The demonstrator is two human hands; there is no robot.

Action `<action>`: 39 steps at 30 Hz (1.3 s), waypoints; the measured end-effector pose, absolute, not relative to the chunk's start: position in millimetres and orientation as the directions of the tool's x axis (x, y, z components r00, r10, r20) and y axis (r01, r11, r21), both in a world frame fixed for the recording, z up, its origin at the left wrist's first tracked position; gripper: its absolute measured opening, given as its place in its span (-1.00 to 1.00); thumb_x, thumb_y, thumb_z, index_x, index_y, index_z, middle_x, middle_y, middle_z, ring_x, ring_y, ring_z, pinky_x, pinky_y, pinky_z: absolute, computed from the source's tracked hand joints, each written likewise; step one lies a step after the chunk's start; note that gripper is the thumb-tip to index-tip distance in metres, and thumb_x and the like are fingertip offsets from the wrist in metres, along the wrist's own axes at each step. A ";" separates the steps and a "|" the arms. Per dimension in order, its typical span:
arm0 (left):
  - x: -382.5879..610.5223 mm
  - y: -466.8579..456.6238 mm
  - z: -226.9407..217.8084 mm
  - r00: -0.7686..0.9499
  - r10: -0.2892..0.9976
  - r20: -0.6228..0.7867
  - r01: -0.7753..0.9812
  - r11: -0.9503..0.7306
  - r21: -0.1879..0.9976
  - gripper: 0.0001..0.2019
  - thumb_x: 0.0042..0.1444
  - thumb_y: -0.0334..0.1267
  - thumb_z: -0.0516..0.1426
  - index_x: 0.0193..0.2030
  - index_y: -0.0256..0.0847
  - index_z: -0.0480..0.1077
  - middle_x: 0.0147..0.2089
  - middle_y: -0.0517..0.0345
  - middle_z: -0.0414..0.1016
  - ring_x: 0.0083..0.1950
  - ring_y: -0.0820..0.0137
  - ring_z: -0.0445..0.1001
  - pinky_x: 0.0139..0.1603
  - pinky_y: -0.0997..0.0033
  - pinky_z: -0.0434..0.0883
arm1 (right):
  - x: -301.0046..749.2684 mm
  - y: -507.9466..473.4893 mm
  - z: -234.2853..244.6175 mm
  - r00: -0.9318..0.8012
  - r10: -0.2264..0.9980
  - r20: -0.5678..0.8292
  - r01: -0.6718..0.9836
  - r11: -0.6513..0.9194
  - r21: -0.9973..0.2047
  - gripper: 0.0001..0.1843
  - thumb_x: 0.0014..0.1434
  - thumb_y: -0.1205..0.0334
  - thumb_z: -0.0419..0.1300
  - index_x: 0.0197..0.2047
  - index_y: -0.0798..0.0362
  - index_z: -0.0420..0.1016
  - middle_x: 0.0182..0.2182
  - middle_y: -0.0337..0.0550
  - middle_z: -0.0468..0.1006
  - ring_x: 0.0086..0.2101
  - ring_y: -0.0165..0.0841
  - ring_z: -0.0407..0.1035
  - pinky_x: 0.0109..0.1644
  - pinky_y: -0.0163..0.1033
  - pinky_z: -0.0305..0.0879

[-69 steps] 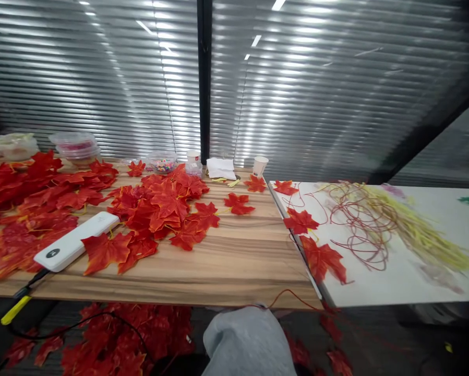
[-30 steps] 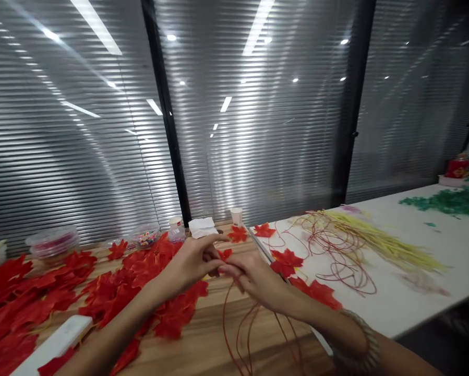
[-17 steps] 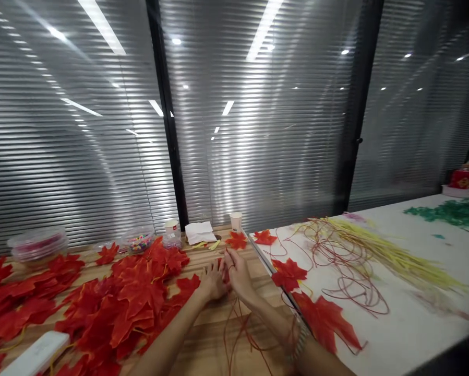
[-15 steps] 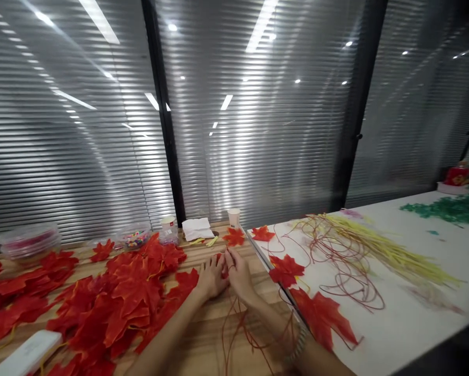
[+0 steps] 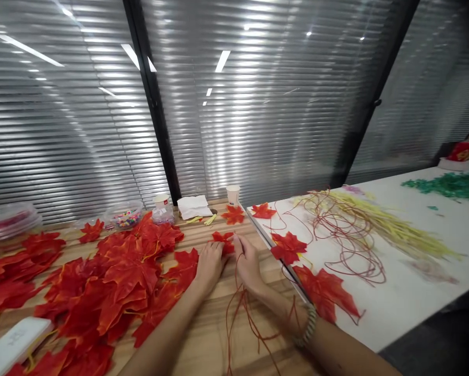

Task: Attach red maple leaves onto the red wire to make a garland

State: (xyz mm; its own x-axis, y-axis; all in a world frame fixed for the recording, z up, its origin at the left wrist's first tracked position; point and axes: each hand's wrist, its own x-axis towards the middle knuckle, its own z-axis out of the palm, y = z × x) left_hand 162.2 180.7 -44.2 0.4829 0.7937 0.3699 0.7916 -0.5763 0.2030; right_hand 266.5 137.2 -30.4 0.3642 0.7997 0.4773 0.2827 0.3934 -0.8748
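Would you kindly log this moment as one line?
left hand: touching red leaf | right hand: on red strings, same leaf | surface: wooden table

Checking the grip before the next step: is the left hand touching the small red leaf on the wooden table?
Touching. The head view shows the left hand with its fingertips on the small red leaf, no gap visible; the right hand meets it too.

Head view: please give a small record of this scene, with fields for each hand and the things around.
left hand: on the wooden table, touching a red leaf
right hand: beside the left, red wires trailing below it
wrist: beaded bracelet
left of hands: leaf pile
white table: yellow stems
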 end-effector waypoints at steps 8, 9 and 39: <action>156.5 184.4 -41.5 0.294 0.834 0.466 0.623 -0.537 0.568 -0.78 0.05 -0.43 -0.02 -0.31 -0.22 0.45 -0.35 0.02 0.50 -0.22 0.27 0.40 -0.04 0.24 0.20 | 265.5 133.2 -27.9 0.322 0.813 0.485 0.296 0.400 -0.868 -0.66 0.21 0.09 -0.10 -0.40 0.11 0.36 -0.55 -0.24 0.34 -0.51 -0.44 0.21 -0.43 -0.37 0.09; 155.9 187.1 -40.7 0.224 0.856 0.465 0.565 -0.503 0.654 -0.80 0.06 -0.38 -0.01 -0.29 -0.22 0.45 -0.34 0.02 0.50 -0.25 0.27 0.41 -0.10 0.26 0.24 | 266.1 133.0 -28.1 0.319 0.817 0.481 0.291 0.398 -0.870 -0.66 0.21 0.08 -0.10 -0.38 0.11 0.37 -0.55 -0.25 0.34 -0.51 -0.44 0.20 -0.45 -0.38 0.08; 79.7 185.0 -31.5 -0.306 0.939 0.156 -0.293 -0.249 0.923 -0.69 -0.21 -0.29 0.25 -0.30 -0.28 0.30 -0.32 0.12 0.46 -0.35 0.45 0.45 -0.17 0.32 0.40 | 252.4 123.3 -32.6 -0.262 0.770 0.582 0.487 0.626 -0.609 -0.68 0.24 0.20 -0.10 -0.32 0.08 0.45 -0.38 -0.12 0.48 -0.33 -0.36 0.32 -0.22 -0.28 0.20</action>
